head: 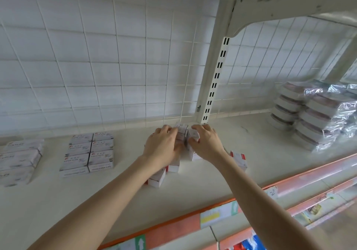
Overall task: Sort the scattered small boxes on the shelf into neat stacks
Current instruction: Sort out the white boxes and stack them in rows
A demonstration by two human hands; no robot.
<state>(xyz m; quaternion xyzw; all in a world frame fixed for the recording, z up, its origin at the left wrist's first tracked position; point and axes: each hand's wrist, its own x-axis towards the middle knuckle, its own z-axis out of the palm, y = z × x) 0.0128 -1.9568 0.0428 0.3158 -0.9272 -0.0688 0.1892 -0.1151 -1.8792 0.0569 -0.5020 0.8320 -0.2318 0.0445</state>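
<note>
Several small white boxes with red ends lie in a loose cluster (182, 132) on the white shelf (116, 195), near the back by the upright post. My left hand (163, 143) grips boxes at the cluster's left side. My right hand (205, 142) grips a box at its right side, fingers curled over the top. More of these boxes lie in front: one (157, 179) under my left forearm, one (173, 167) behind it, one (239, 160) right of my right wrist. My hands hide most of the cluster.
Neat stacks of white printed boxes (88, 153) stand to the left, with wrapped packs (17, 161) further left. Plastic-wrapped stacked packs (313, 114) fill the right. A wire grid back wall, a slotted upright post (214, 79) and an orange shelf edge strip (173, 228) bound the shelf.
</note>
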